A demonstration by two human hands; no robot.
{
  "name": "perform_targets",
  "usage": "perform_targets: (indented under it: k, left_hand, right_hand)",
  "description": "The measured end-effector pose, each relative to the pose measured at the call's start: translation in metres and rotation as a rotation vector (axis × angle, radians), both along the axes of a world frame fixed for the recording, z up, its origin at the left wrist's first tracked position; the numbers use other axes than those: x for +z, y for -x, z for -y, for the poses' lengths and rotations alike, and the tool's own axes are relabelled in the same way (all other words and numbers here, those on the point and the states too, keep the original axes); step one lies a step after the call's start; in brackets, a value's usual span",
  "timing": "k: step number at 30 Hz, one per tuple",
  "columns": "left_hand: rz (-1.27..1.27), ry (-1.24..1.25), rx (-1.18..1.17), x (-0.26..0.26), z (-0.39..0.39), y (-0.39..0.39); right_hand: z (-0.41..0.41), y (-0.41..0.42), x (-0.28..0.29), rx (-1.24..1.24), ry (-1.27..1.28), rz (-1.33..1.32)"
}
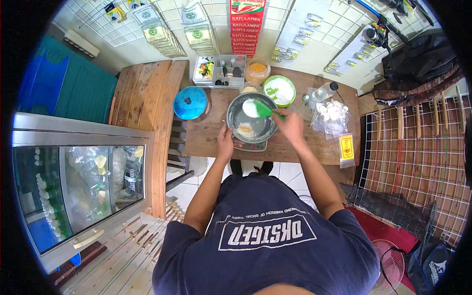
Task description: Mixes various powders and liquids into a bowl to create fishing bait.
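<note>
My right hand (289, 127) grips a green plastic spoon (263, 109) heaped with white powder, held over a grey metal bowl (252, 138). Inside the bowl lie some white powder and a little tan powder (245, 129). My left hand (225, 140) holds the bowl's left rim and side, some fingers hidden beneath it. Under the bowl, a digital kitchen scale (258, 146) shows at its front edge. Just behind and to the right is a green bowl of white powder (282, 90). A tub of orange powder (257, 70) stands behind the metal bowl.
Left on the wooden table (206, 142) stands a container with a blue lid (190, 103). A compartment organizer (232, 72) is at the back. On the right lie a clear bottle (324, 92), a plastic bag of white pieces (332, 114) and a yellow-labelled packet (346, 149).
</note>
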State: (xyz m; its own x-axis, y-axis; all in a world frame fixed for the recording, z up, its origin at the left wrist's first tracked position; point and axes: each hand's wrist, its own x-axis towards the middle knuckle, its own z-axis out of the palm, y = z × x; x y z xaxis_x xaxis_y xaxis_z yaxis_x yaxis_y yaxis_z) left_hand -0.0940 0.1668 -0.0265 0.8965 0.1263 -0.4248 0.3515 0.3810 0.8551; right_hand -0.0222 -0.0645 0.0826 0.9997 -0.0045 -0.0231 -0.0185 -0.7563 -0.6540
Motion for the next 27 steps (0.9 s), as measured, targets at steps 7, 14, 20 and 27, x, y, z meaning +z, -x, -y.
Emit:
perform_targets:
  k: [7,14,20,27]
  left_hand:
    - [-0.044,-0.069,-0.023,0.015,-0.015,0.016]
    - [-0.061,-0.020,-0.002,0.013,-0.023,0.027]
    - [-0.059,-0.065,0.006,0.011,-0.024,0.024]
    - [-0.089,-0.020,0.006,0.001,-0.026,0.022]
  right_hand:
    - [0.007,-0.081,-0.020,-0.118,0.091,0.098]
    - [-0.024,-0.115,-0.082,0.101,0.397,-0.007]
    - [-0.036,-0.121,-0.096,0.076,0.330,-0.128]
    - [-0.025,-0.133,-0.105,-0.055,0.198,-0.244]
